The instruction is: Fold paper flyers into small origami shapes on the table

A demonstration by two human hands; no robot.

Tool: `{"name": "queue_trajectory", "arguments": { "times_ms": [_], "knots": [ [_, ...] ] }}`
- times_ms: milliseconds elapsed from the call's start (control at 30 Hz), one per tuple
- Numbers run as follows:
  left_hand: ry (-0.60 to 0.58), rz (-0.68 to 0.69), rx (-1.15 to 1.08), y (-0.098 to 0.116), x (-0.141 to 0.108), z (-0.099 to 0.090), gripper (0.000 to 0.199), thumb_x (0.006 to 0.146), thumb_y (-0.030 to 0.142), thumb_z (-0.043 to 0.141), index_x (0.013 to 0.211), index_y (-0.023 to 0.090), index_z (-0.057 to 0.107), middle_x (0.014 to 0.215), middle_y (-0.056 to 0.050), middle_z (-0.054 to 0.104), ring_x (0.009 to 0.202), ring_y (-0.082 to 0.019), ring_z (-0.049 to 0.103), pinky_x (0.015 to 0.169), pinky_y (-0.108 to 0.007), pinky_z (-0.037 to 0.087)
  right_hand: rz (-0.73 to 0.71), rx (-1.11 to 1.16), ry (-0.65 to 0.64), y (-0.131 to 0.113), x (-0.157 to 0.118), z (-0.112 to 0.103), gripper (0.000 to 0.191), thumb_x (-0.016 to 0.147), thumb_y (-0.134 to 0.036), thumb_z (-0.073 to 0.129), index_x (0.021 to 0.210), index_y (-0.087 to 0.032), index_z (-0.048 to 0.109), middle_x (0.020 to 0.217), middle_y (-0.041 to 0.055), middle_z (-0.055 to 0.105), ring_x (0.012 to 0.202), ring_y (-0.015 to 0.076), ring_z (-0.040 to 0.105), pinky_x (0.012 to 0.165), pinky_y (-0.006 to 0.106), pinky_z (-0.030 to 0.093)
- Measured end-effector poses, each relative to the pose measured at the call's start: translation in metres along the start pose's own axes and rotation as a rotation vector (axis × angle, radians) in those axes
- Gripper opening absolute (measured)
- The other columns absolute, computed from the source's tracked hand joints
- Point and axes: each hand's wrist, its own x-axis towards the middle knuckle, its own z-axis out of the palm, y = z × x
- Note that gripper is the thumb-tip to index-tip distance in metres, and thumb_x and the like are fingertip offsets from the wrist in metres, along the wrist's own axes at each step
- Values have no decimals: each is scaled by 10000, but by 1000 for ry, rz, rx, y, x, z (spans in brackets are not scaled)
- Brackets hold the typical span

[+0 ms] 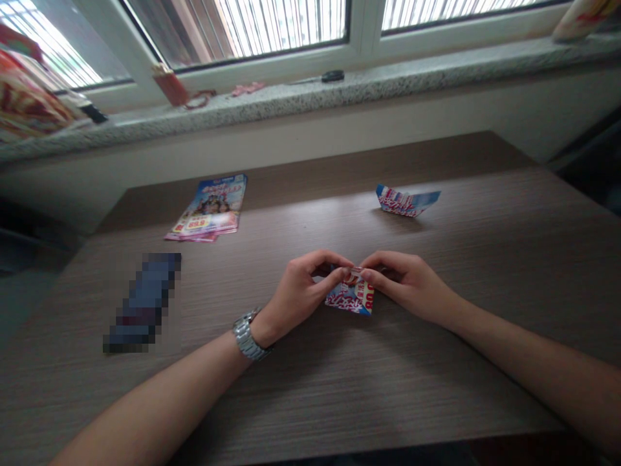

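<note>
left hand and right hand are pinching folded paper, near frame center.
both hands' fingers are clamping its upper edge.

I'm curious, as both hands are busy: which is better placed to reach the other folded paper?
Probably the right hand: the other folded paper lies beyond it, while the left hand is farther.

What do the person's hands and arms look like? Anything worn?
Left hand and right hand are ungloved. A silver metal-link band circles the left wrist; its dial, if any, isn't visible. No sleeves show.
</note>
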Motion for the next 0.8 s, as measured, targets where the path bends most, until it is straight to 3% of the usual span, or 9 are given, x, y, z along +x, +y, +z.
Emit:
{"name": "queue_trajectory", "arguments": {
  "times_ms": [467,800],
  "knots": [
    [-28,23,11,6,1,1,177,953,303,681,1020,153,748,930,-65,769,834,-144,711,720,-224,565,-48,-136,3,0,1,-1,346,989,-454,560,789,-190,658,701,3,643,666,151,560,611,266,422],
    [-3,-20,-34,1,1,1,183,947,320,690,1026,162,737,935,-54,761,824,-135,702,746,-225,564,-27,-106,28,1,2,-5,337,980,-473,564,858,-197,713,742,18,703,671,170,626,620,272,464]
  ]
}}
